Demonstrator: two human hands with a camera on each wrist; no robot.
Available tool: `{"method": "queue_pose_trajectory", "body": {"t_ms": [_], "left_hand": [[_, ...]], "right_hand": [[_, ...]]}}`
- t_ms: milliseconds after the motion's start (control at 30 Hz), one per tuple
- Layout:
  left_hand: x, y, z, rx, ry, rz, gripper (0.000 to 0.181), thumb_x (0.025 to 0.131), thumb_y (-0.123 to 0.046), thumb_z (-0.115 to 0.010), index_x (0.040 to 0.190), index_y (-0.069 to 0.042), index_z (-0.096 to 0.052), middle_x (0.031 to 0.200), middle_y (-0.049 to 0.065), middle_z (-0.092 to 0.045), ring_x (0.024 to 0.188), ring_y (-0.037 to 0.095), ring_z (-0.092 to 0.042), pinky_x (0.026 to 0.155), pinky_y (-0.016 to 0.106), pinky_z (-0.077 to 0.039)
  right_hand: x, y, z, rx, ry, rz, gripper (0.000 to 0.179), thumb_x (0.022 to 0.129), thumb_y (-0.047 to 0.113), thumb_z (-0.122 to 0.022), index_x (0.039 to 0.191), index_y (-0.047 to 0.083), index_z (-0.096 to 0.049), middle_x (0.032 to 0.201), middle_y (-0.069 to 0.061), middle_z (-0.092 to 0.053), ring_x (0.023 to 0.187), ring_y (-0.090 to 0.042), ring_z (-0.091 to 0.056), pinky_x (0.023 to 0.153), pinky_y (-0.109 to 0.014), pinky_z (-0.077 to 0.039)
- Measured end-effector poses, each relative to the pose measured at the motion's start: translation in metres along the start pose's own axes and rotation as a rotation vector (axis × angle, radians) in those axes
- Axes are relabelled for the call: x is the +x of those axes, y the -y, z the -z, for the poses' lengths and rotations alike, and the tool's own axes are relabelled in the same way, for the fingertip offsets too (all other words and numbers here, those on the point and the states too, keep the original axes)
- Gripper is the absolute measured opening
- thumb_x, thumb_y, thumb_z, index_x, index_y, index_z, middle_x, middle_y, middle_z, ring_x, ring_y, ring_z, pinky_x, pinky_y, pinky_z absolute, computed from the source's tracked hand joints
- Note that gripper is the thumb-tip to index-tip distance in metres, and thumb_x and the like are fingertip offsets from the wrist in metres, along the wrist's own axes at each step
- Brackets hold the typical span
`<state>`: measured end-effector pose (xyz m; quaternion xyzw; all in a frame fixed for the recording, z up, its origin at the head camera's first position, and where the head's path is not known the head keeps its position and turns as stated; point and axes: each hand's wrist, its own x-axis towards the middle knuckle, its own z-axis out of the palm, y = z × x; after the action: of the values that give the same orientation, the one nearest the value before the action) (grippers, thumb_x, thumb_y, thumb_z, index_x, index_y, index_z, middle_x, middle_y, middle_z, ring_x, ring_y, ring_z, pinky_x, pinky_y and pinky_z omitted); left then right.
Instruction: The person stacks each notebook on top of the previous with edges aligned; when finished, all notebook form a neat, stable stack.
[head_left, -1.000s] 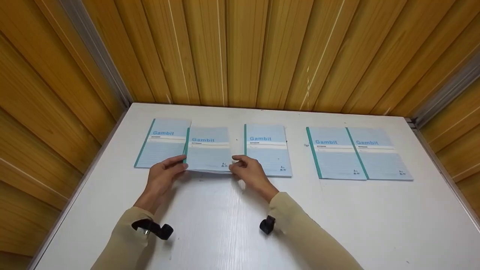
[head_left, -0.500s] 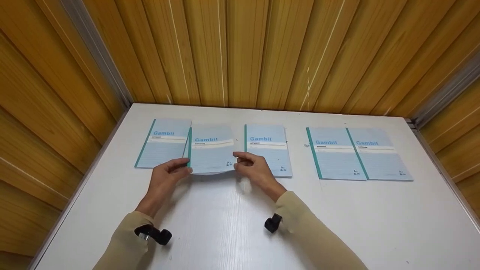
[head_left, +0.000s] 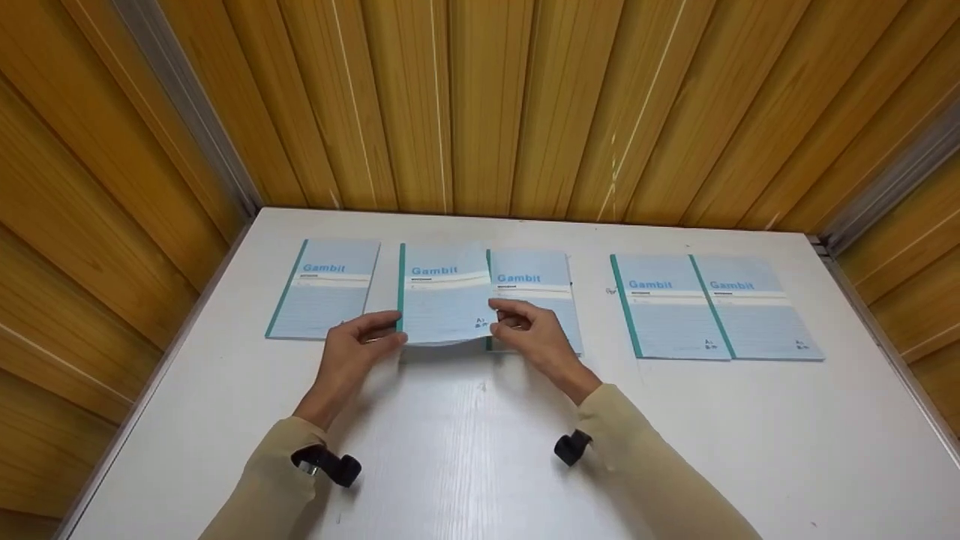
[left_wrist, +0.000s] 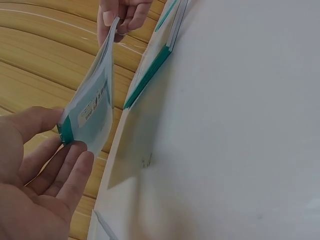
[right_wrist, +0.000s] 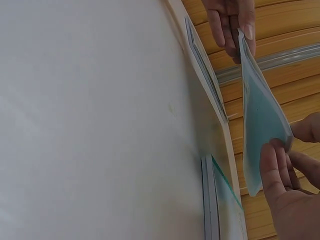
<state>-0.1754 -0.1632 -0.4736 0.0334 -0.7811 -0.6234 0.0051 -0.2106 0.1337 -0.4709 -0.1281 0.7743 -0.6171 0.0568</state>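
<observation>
A light-blue notebook (head_left: pixel 442 304) with a green spine and "Gambit" on its cover is held above the table between both hands. My left hand (head_left: pixel 356 356) pinches its green spine edge near the lower corner, thumb on top and fingers beneath, as the left wrist view shows. At the opposite edge my right hand (head_left: pixel 544 341) pinches the lower right corner. The notebook sags a little between the hands. Its right edge overlaps, in the head view, the left side of another notebook (head_left: pixel 534 292) lying on the table. A further notebook (head_left: pixel 322 292) lies flat at the left.
Two more alike notebooks, one (head_left: pixel 671 315) beside the other (head_left: pixel 757 315), lie at the right of the white table (head_left: pixel 450 465); their edges meet or overlap. Wooden-patterned panels (head_left: pixel 487 112) stand behind the table and at both sides. Each wrist wears a black camera mount (head_left: pixel 574 448).
Both hands have lifted the notebook off the table and carried it right, away from the left notebook and partly over the middle one. The other notebooks stay put.
</observation>
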Motion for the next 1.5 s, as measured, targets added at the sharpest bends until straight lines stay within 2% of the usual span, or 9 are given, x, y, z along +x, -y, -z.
{"method": "queue_pose_trajectory", "body": {"t_ms": [433,633,967,1300,1500], "left_hand": [[0.006,-0.009,-0.034,-0.033,0.018,-0.075,0.037,0.091,-0.004,-0.084,0.127,-0.005,-0.076,0.121,0.009,-0.075,0.112,0.026,-0.072,0.092,0.029,-0.06],[0.008,-0.011,-0.049,-0.033,0.036,-0.098,0.037,0.092,-0.003,-0.083,0.128,-0.004,-0.075,0.122,0.009,-0.075,0.113,0.026,-0.072,0.093,0.03,-0.06],[0.011,-0.01,-0.074,-0.032,0.081,-0.093,0.038,0.091,-0.002,-0.084,0.128,-0.005,-0.076,0.123,0.009,-0.075,0.113,0.024,-0.072,0.092,0.029,-0.06],[0.013,-0.004,-0.088,0.002,0.089,-0.128,0.038,0.091,-0.006,-0.084,0.128,-0.002,-0.075,0.124,0.01,-0.075,0.113,0.025,-0.072,0.093,0.031,-0.06],[0.016,-0.005,-0.098,-0.002,0.091,-0.111,0.037,0.091,-0.005,-0.084,0.127,-0.003,-0.076,0.121,0.008,-0.076,0.111,0.022,-0.072,0.093,0.03,-0.059]], "right_hand": [[-0.014,-0.001,0.029,-0.007,-0.079,-0.005,0.041,0.098,0.003,-0.074,0.138,-0.002,-0.068,0.123,-0.015,-0.067,0.11,-0.025,-0.062,0.086,-0.019,-0.054],[-0.019,-0.004,0.042,-0.053,-0.101,0.004,0.042,0.099,0.006,-0.073,0.14,-0.002,-0.067,0.125,-0.015,-0.067,0.11,-0.023,-0.061,0.089,-0.02,-0.053],[-0.031,-0.012,0.063,-0.077,-0.132,-0.036,0.044,0.098,0.004,-0.073,0.141,0.0,-0.066,0.129,-0.015,-0.067,0.112,-0.023,-0.06,0.09,-0.019,-0.053],[-0.035,-0.02,0.071,-0.117,-0.148,-0.05,0.044,0.098,0.004,-0.074,0.142,-0.001,-0.066,0.133,-0.016,-0.068,0.113,-0.025,-0.061,0.091,-0.018,-0.052],[-0.036,-0.025,0.078,-0.165,-0.148,-0.061,0.044,0.099,0.004,-0.073,0.142,-0.001,-0.065,0.133,-0.017,-0.066,0.115,-0.026,-0.06,0.092,-0.016,-0.05]]}}
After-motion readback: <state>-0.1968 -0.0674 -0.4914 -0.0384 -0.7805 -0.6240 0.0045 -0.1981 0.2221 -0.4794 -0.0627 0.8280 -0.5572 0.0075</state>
